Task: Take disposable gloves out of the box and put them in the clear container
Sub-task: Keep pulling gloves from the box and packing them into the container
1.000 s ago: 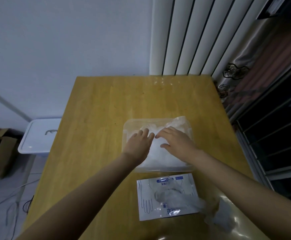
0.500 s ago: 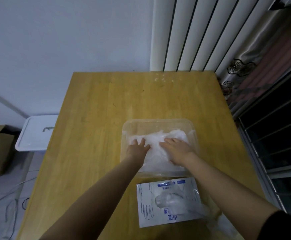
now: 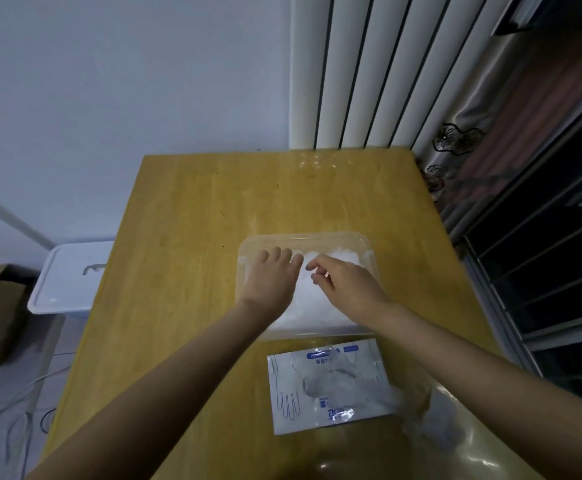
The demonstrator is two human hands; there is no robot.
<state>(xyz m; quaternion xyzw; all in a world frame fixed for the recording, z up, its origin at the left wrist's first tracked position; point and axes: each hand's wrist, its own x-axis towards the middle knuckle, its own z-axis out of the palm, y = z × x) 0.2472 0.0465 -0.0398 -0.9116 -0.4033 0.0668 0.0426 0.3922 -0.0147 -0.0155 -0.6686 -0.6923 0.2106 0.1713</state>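
Currently both hands over container (image 3: 369,247), mid-table (image 3: 185,216). Left hand (image 3: 271,282) flat, fingers straight, pressing the white gloves (image 3: 312,303) piled inside. Right hand (image 3: 346,287) just beside it above the pile, fingers (image 3: 317,266) curled; can't tell if it's pinching anything. Box (image 3: 284,386) lies flat just near side of container, a crumpled glove on top spilling off its right edge.
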